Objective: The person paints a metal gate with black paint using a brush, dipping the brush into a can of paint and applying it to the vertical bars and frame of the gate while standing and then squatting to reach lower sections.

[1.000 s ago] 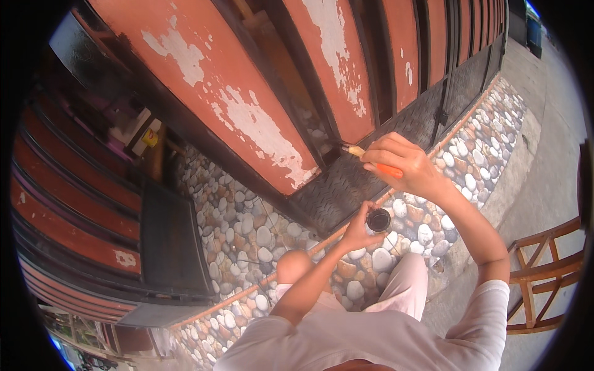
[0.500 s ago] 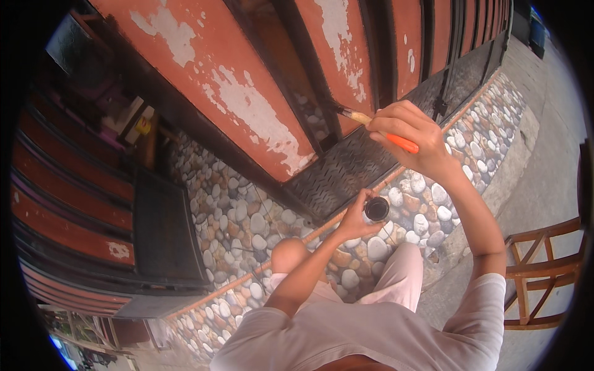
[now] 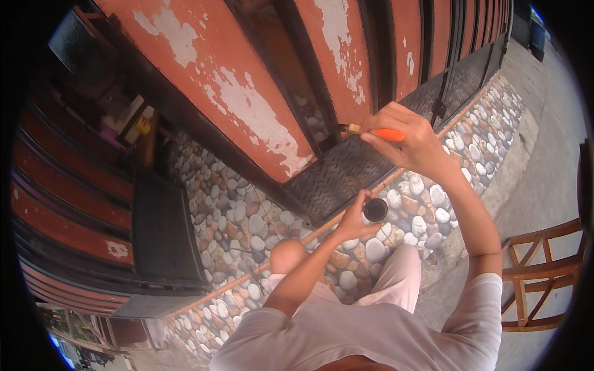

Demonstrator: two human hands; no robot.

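Observation:
My right hand (image 3: 401,139) is closed around a paintbrush (image 3: 388,134) with an orange handle. Its dark-tipped bristles point left, at the lower end of a black upright bar (image 3: 327,141) of the gate; whether they touch it I cannot tell. Lower down, my left hand (image 3: 356,219) grips a small can of dark paint (image 3: 375,211), held upright with its top uncovered. The gate has red panels (image 3: 247,117) with pale peeling patches, black bars between them and a black textured metal plate (image 3: 337,176) along the bottom.
Pebble-patterned flooring (image 3: 238,213) lies under and around my knees, on both sides of the gate's bottom line. Another red and black gate section (image 3: 71,204) stands at the left. At the right is a brown wooden frame (image 3: 538,272) on grey concrete (image 3: 544,167).
My right hand has lowered the paintbrush slightly, and its bristle end has moved down along the black bar. The left hand and can are almost unmoved.

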